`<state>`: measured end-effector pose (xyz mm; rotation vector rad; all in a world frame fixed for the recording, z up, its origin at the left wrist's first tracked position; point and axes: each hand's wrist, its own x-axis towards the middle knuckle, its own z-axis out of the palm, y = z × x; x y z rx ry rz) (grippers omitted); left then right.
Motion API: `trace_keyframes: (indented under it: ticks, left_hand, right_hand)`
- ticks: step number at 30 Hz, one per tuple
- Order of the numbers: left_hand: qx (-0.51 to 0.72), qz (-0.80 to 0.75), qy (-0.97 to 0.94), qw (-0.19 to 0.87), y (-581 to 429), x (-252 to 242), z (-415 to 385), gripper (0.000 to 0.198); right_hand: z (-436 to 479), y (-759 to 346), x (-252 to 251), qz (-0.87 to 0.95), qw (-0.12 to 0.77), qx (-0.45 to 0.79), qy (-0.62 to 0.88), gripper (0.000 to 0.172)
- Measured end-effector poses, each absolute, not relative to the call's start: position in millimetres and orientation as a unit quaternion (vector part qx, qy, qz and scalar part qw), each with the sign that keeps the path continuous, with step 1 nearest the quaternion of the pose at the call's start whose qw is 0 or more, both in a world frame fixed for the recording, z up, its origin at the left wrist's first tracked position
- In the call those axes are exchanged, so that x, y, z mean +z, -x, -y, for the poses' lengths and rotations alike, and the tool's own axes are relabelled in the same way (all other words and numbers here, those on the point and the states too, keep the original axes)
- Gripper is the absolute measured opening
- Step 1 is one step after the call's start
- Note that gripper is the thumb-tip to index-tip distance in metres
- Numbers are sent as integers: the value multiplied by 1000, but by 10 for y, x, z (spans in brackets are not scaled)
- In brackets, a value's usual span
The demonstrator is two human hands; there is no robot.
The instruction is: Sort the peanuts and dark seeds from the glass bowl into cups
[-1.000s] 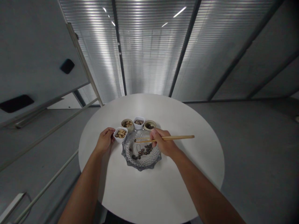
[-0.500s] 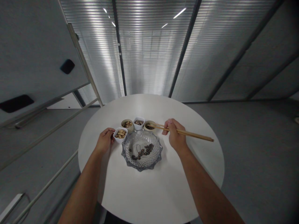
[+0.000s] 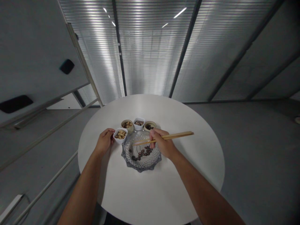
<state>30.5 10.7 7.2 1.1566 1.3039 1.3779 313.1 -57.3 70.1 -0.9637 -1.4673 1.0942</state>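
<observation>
My right hand (image 3: 161, 143) is closed around a pair of wooden chopsticks (image 3: 179, 135). Their tips point left over the inside of a scalloped clear glass bowl (image 3: 140, 168); whether anything is pinched between them is too small to tell. Dark brown beans (image 3: 146, 151) lie in a loose curved row inside the bowl. At the left, my left hand (image 3: 105, 140) has its curled fingers at the side of a small white bowl (image 3: 120, 140) of peanuts (image 3: 120, 134). Part of the glass bowl's right rim is behind my right hand.
Behind the glass bowl stand a beige cup (image 3: 130, 129) with light-coloured nuts, a white cup (image 3: 139, 127) with speckled pieces, and another beige cup (image 3: 146, 129) with dark contents. All rest on a round white table (image 3: 150, 197). A whiteboard frame (image 3: 93, 89) stands at the left.
My right hand has moved left and toward me, bringing the chopstick tips from the right beige cup to over the glass bowl. My left hand stays beside the peanut bowl.
</observation>
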Motion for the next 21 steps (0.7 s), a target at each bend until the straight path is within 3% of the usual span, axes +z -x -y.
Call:
trace_keyframes:
  ticks: [13,21]
  left_hand:
    - [550,-533,-455,454,-319,75,-111,19]
    - [545,-541,-466,439,-330,107,-91,22]
  right_hand:
    - [610,-3003,575,645,415,492,412,41]
    - [646,-2975,606,697,388,428,425,46]
